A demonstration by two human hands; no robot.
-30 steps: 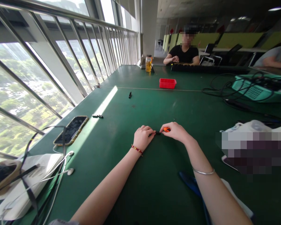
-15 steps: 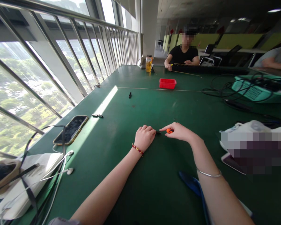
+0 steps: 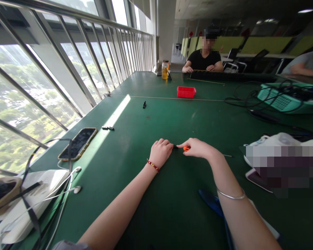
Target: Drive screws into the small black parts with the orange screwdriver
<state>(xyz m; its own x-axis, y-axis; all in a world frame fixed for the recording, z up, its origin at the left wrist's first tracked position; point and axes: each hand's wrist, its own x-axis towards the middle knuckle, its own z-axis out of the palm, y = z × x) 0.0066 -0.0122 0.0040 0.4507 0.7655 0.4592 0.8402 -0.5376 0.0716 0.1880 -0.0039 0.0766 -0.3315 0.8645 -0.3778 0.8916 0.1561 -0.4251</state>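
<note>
My left hand point(image 3: 161, 151) rests on the green table point(image 3: 172, 118) as a fist, closed round a small black part point(image 3: 175, 147) that sticks out to its right. My right hand point(image 3: 198, 148) pinches a small orange-handled tool point(image 3: 186, 148), whose thin metal shaft point(image 3: 228, 156) shows to the right of the wrist. The two hands almost touch at the black part. A red-beaded bracelet is on my left wrist and a silver bangle on my right.
A phone point(image 3: 78, 143) lies to the left, near a white device with earphones point(image 3: 75, 189). Small black parts point(image 3: 108, 128) point(image 3: 144, 104) and a red tray point(image 3: 186, 92) lie farther off. Cables and a teal keyboard point(image 3: 281, 100) are at the right. A person in black point(image 3: 203, 59) sits at the far end.
My right hand has loosened from a tight pinch at the black part, shifted slightly right, then come back to it. My left fist has stayed put. The far person's hands moved.
</note>
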